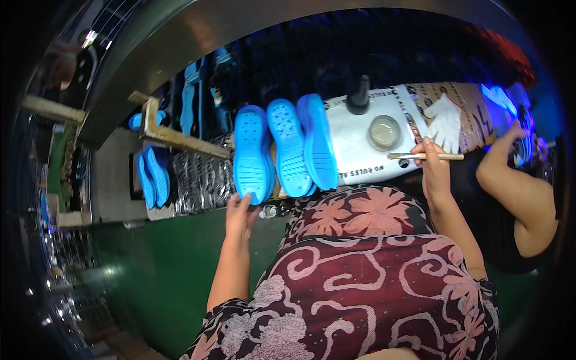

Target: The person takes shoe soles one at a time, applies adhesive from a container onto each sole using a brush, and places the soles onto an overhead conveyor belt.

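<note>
Several light-blue shoe soles lie side by side on the bench before me. My left hand (241,213) grips the near end of the leftmost blue shoe sole (251,150), fingers closed at its edge. Two more soles rest to its right: a middle sole (288,141) with small holes, and a ribbed sole (321,150) tilted against it. In my right hand (433,169) is a thin wooden-handled brush (447,156), held level with its bristles pointing left. Just beyond the bristles stands a round jar (384,132) of pale liquid.
A black bottle (359,99) stands behind the jar on white printed sheeting (360,162). White gloves (444,120) lie on cardboard. Another pair of blue soles (155,177) sits at left, below a wooden bar (186,143). A co-worker's arm (519,180) reaches in at right.
</note>
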`<move>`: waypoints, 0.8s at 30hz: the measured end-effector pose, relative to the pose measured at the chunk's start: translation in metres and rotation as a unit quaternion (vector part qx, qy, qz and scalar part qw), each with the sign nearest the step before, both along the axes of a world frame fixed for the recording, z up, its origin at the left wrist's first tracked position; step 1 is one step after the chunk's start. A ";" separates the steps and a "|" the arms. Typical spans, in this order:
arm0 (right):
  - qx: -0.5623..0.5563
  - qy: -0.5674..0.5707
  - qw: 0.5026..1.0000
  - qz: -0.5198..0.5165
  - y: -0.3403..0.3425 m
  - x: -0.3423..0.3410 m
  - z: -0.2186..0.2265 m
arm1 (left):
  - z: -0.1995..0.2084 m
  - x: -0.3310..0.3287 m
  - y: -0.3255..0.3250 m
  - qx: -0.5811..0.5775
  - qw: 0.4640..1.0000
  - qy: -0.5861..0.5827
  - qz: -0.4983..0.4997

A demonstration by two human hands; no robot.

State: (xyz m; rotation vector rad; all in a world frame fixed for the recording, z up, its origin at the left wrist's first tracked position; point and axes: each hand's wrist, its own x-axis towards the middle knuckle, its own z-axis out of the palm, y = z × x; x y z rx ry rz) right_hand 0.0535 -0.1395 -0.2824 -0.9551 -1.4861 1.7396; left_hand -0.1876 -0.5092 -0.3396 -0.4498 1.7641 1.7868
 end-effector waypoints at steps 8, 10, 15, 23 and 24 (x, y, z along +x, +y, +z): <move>-0.004 -0.007 1.000 -0.022 0.010 0.022 -0.008 | 0.053 0.013 0.125 -0.275 0.817 0.340 -0.377; 0.006 -0.011 1.000 -0.010 0.011 0.025 -0.003 | 0.049 0.021 0.153 -0.281 0.822 0.264 -0.419; 0.014 -0.011 1.000 -0.024 0.015 0.032 0.000 | 0.034 0.016 0.163 -0.037 0.927 0.093 -0.361; -0.022 0.066 0.998 0.001 0.021 0.019 0.015 | 0.081 0.057 0.178 0.113 0.928 0.222 -0.279; -0.034 0.066 0.997 0.000 0.020 0.014 0.022 | 0.085 0.060 0.185 0.088 0.924 0.258 -0.270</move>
